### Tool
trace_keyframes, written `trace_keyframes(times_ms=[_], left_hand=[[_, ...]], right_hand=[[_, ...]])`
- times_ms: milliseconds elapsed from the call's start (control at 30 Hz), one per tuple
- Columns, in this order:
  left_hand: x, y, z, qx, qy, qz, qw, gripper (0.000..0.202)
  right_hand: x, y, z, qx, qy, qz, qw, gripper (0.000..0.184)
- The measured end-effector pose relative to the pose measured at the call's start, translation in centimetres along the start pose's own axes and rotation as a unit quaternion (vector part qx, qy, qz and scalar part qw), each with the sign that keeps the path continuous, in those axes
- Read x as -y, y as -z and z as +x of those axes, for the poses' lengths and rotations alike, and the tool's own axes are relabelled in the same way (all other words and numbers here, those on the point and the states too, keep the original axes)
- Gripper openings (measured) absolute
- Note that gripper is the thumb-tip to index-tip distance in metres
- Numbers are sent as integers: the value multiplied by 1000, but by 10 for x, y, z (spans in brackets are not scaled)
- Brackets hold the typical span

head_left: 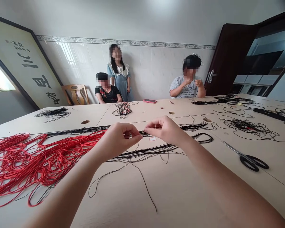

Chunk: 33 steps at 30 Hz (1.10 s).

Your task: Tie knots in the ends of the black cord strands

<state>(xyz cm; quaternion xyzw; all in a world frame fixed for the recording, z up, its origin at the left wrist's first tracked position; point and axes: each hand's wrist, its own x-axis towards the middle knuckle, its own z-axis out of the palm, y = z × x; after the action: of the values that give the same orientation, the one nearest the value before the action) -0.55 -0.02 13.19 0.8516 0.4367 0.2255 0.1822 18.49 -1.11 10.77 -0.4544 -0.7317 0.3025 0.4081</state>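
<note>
My left hand (121,137) and my right hand (165,129) face each other above the table, a small gap between their fingertips. Both are closed in a pinch. A thin black cord (144,179) seems to hang from the left fingertips, looping down onto the tabletop. What the right fingertips pinch is too small to make out against the black cords behind. Below the hands lies a bundle of black cords (142,153); another black bundle (80,129) runs behind them. A large heap of red cords (49,155) spreads left of my left hand.
Scissors (248,158) with black handles lie at the right. Loose black cords (249,126) and a red-edged phone (149,101) are farther back on the table (192,190). One person (188,85) sits across with raised hands; another sits and one stands farther left.
</note>
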Motion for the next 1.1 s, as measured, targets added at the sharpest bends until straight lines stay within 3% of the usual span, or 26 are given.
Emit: trace_keyframes(times_ms=[533,1100], left_hand=[[2,-3,1,7,-3,-8,1000,26],[3,-5,1,16,5,12,1000,26]], right_hand=[[-2,2,0,-1,-8,-17,1000,29],[-3,2,1,0,-5,-32,999,24]])
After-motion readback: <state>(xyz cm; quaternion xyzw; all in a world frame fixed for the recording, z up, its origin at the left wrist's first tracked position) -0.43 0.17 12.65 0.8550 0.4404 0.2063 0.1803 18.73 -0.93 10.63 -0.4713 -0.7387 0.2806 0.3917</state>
